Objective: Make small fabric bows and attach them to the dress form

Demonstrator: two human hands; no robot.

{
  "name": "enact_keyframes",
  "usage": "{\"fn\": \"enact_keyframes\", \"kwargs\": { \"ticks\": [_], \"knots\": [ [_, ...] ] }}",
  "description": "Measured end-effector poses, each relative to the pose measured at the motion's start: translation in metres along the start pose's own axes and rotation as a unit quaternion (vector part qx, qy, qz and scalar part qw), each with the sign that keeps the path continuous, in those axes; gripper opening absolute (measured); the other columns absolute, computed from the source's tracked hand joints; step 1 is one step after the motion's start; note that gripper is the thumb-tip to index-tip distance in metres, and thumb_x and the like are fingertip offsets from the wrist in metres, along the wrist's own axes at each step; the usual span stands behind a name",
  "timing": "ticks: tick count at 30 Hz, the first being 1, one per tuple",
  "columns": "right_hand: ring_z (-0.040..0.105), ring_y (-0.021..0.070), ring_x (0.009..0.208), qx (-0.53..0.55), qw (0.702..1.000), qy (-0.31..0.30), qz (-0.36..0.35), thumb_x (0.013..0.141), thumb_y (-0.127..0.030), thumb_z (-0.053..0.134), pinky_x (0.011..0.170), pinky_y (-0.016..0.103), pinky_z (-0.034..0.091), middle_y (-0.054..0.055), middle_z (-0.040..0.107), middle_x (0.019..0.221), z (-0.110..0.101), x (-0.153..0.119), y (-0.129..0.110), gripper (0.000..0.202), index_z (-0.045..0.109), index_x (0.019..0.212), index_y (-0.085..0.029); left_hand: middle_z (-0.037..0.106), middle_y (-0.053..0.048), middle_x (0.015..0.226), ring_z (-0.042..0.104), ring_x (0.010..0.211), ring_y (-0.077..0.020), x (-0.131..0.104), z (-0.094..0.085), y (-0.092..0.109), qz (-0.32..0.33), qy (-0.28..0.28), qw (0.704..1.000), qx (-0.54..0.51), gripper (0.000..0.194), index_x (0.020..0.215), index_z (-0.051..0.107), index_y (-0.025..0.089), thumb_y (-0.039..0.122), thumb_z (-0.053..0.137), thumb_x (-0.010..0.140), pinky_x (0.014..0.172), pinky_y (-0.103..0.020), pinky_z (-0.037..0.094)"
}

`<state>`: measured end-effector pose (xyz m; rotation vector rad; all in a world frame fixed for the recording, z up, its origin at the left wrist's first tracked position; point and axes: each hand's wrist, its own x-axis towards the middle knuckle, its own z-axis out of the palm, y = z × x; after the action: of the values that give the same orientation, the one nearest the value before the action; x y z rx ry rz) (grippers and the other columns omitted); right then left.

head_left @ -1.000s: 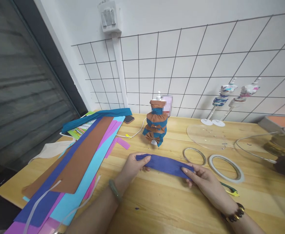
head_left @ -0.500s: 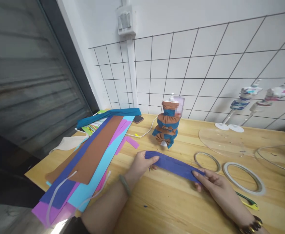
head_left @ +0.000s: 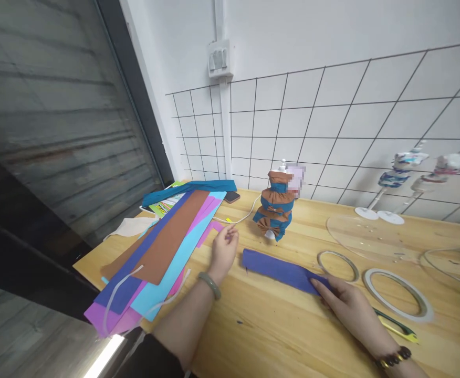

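A folded dark blue strip (head_left: 279, 268) stretches across the wooden table, and my right hand (head_left: 342, 296) pinches its right end. Its left end is free. Up and left of that end is my left hand (head_left: 225, 249), raised with its fingers curled together; whether anything small is between them is hidden. Behind the strip stands a small dress form (head_left: 278, 202) covered in brown and teal ruffles with brown bows. On the left lie long flat strips in brown (head_left: 178, 231), blue, light blue (head_left: 175, 268) and purple.
Two tape rings (head_left: 397, 294) and green-yellow scissors (head_left: 397, 325) lie at the right. Behind them are a clear disc (head_left: 359, 239) and two small mannequins (head_left: 395, 176) on white stands. A phone (head_left: 232, 197) and a teal strip (head_left: 190, 186) are at the back left.
My left hand has let go of the blue strip and moved up and left. My right hand still holds the other end. The view has shifted slightly.
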<state>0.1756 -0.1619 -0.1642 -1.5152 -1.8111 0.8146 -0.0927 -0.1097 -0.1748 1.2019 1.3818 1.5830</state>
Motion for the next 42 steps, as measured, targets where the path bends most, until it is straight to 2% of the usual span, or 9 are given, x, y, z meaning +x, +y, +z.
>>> {"fn": "enact_keyframes", "kwargs": {
  "ticks": [4, 9, 15, 22, 24, 27, 32, 38, 42],
  "knots": [
    [0.063, 0.0243, 0.067, 0.009, 1.000, 0.001, -0.013, 0.071, -0.052, 0.053, 0.062, 0.032, 0.049, 0.004, 0.071, 0.069, -0.001, -0.001, 0.002, 0.033, 0.067, 0.072, -0.022, 0.054, -0.010, 0.115, 0.051, 0.104, -0.0168, 0.013, -0.009, -0.002, 0.028, 0.063, 0.998, 0.002, 0.035, 0.109, 0.053, 0.016, 0.021, 0.053, 0.075, 0.087, -0.028, 0.040],
    [0.062, 0.0254, 0.085, 0.033, 0.998, 0.000, -0.048, 0.071, -0.049, 0.055, 0.078, 0.035, 0.047, 0.005, 0.070, 0.093, -0.001, -0.001, 0.005, 0.035, 0.067, 0.088, -0.021, 0.058, -0.010, 0.108, 0.054, 0.099, -0.0169, 0.019, -0.013, -0.004, 0.037, 0.093, 0.995, 0.010, 0.030, 0.101, 0.058, 0.015, 0.015, 0.053, 0.071, 0.086, -0.028, 0.040],
    [0.052, 0.0163, 0.045, 0.027, 0.998, 0.008, -0.049, 0.073, -0.051, 0.051, 0.047, 0.027, 0.042, -0.002, 0.055, 0.045, 0.000, -0.005, 0.008, 0.036, 0.056, 0.052, -0.022, 0.061, -0.010, 0.103, 0.057, 0.092, -0.0166, 0.015, -0.016, 0.006, 0.035, 0.077, 0.996, 0.042, 0.025, 0.095, 0.060, 0.013, 0.015, 0.054, 0.070, 0.086, -0.031, 0.040],
    [0.045, 0.0140, 0.042, 0.029, 0.999, 0.004, -0.043, 0.074, -0.044, 0.053, 0.045, 0.026, 0.036, -0.004, 0.049, 0.043, 0.000, -0.006, 0.008, 0.031, 0.055, 0.052, -0.022, 0.062, -0.006, 0.102, 0.052, 0.099, -0.0220, -0.061, 0.021, 0.052, 0.102, -0.124, 0.979, 0.124, 0.037, 0.098, 0.063, 0.021, 0.033, 0.066, 0.063, 0.091, -0.034, 0.037],
    [0.046, 0.0142, 0.043, 0.035, 0.999, -0.002, -0.041, 0.075, -0.044, 0.051, 0.045, 0.026, 0.036, -0.004, 0.049, 0.044, 0.000, -0.007, 0.008, 0.029, 0.059, 0.059, -0.021, 0.055, -0.009, 0.115, 0.044, 0.109, -0.0267, -0.086, 0.036, 0.058, 0.164, -0.231, 0.929, 0.237, 0.061, 0.118, 0.051, 0.022, 0.042, 0.065, 0.062, 0.094, -0.039, 0.033],
    [0.046, 0.0143, 0.043, 0.043, 0.998, -0.006, -0.037, 0.076, -0.044, 0.051, 0.045, 0.026, 0.037, -0.004, 0.050, 0.045, 0.000, -0.009, 0.007, 0.028, 0.063, 0.068, -0.020, 0.052, -0.012, 0.116, 0.042, 0.109, -0.0304, -0.106, 0.052, 0.057, 0.184, -0.290, 0.877, 0.335, 0.072, 0.130, 0.036, 0.020, 0.033, 0.062, 0.064, 0.092, -0.043, 0.032],
    [0.050, 0.0155, 0.046, 0.059, 0.997, -0.005, -0.039, 0.073, -0.043, 0.053, 0.046, 0.026, 0.040, -0.002, 0.054, 0.046, -0.001, -0.009, 0.003, 0.027, 0.066, 0.069, -0.019, 0.057, -0.012, 0.110, 0.049, 0.102, -0.0276, -0.097, 0.057, 0.047, 0.120, -0.308, 0.886, 0.324, 0.058, 0.125, 0.043, 0.018, 0.010, 0.044, 0.068, 0.091, -0.041, 0.033],
    [0.060, 0.0225, 0.072, 0.084, 0.996, -0.015, -0.033, 0.072, -0.046, 0.055, 0.069, 0.031, 0.046, 0.006, 0.069, 0.075, 0.000, -0.004, 0.007, 0.029, 0.066, 0.075, -0.019, 0.065, -0.008, 0.094, 0.059, 0.083, -0.0202, -0.067, 0.040, 0.038, -0.004, -0.374, 0.893, 0.251, 0.043, 0.118, 0.051, 0.018, 0.024, 0.044, 0.075, 0.072, -0.032, 0.045],
    [0.059, 0.0196, 0.067, 0.105, 0.994, -0.023, -0.016, 0.072, -0.048, 0.054, 0.063, 0.028, 0.046, 0.005, 0.068, 0.072, -0.001, -0.006, 0.004, 0.031, 0.065, 0.073, -0.019, 0.065, -0.010, 0.098, 0.061, 0.081, -0.0178, -0.052, 0.031, 0.034, -0.068, -0.439, 0.874, 0.197, 0.044, 0.115, 0.052, 0.015, 0.030, 0.053, 0.074, 0.066, -0.026, 0.047]
  ]
}}
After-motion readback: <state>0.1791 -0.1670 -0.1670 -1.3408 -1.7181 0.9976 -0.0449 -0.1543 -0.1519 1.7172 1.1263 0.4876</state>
